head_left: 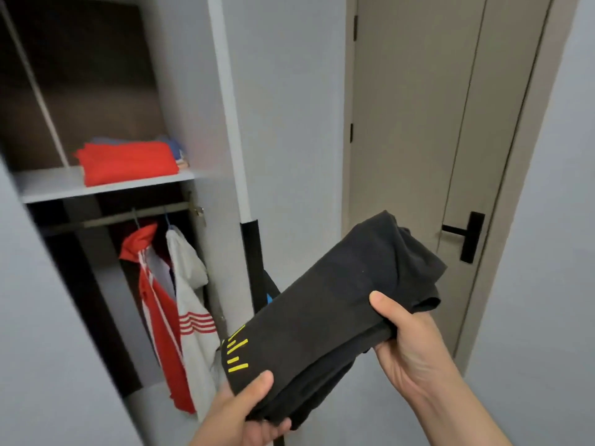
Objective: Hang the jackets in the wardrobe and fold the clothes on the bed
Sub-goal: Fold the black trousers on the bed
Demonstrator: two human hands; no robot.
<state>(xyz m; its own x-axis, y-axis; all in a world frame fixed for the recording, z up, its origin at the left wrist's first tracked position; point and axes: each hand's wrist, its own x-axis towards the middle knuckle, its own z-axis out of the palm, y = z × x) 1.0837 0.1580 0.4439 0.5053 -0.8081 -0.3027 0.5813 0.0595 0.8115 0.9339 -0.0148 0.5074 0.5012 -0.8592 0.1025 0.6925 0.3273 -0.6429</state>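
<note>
Both hands are on one folded black garment [331, 304], held up in the air in front of the open wardrobe [180, 91]. The left hand [248, 410] grips the near end, thumb on top right below some yellow marks [236, 349], other fingers curled underneath. The right hand [409, 342] clamps the long edge further up, thumb pressed flat on top, fingers tucked under where I can't really see them. The loose bunched end of the garment sticks out past the right thumb, toward the door [418, 123] and its black handle [463, 236]. Way up and left of the left fingers, a folded red top [125, 162] sits on the shelf [64, 185]. Below that, two jackets hang from the rail [106, 218]: a red and white jacket [157, 304] and a white jacket [193, 317] with red stripes, both just left of the left thumb, apart from the garment as far as I can tell.
</note>
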